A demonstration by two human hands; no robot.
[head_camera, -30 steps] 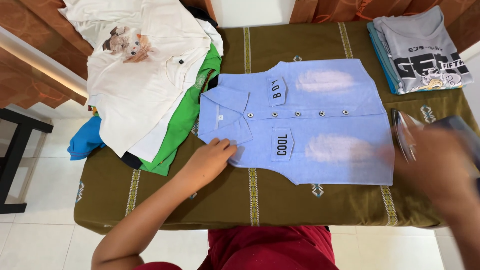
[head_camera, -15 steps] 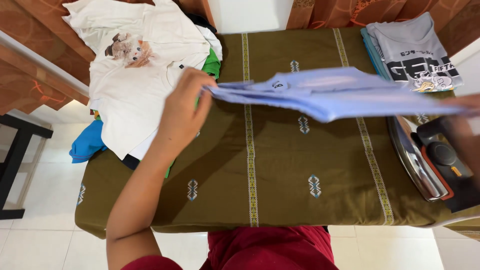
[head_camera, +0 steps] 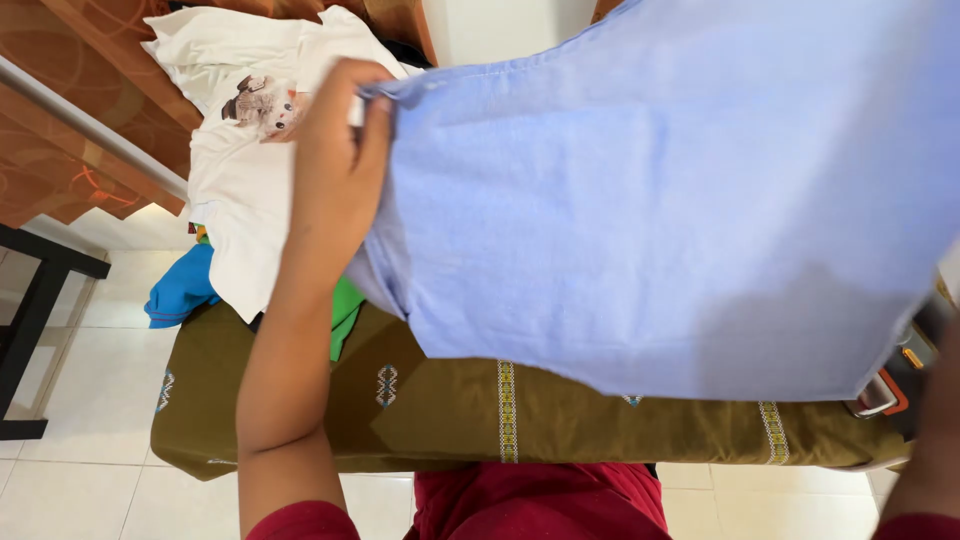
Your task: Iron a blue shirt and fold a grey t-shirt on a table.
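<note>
A light blue shirt (head_camera: pixel 650 200) hangs spread in the air over the table, its plain back towards me, and fills most of the view. My left hand (head_camera: pixel 335 150) grips its collar end at the upper left. Only the forearm of my right hand (head_camera: pixel 935 400) shows at the right edge. Its fingers are hidden behind the shirt's far end, which stays pulled taut. The shirt hides most of the olive-covered ironing table (head_camera: pixel 600 420) below.
A pile of clothes lies at the table's left end: a white printed shirt (head_camera: pixel 245 150) on top, green cloth (head_camera: pixel 345 310) and blue cloth (head_camera: pixel 180 285) beneath. Part of an iron (head_camera: pixel 885 393) peeks out at the right. A black stand (head_camera: pixel 30 300) is on the tiled floor at left.
The blue shirt lay flat and buttoned on the table. Both hands lifted it and turned it up towards me, so it now covers the table and the folded grey shirts.
</note>
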